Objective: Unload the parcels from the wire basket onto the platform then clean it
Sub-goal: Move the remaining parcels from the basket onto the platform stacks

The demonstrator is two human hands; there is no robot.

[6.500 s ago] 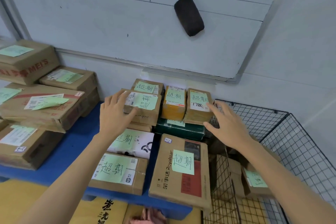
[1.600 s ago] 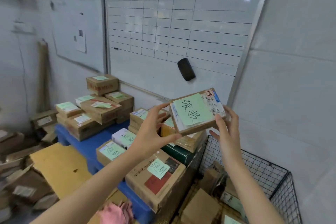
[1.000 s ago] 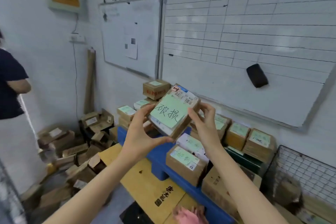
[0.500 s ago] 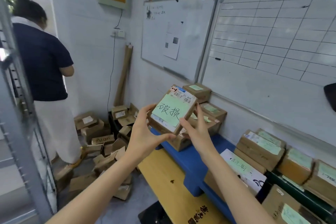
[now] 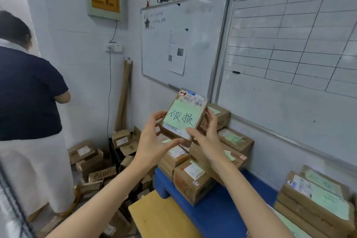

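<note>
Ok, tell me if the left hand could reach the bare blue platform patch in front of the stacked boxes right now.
Probably not yet: the left hand and the right hand both grip the small parcel. The blue platform lies open just below, with nothing in between.

— Small brown cardboard parcel (image 5: 183, 116), tilted, face up, green note with black handwriting, barcode label along the top edge?
— Yes, raised above other stacked brown parcels (image 5: 195, 177) resting on the blue platform (image 5: 218, 212).
</note>
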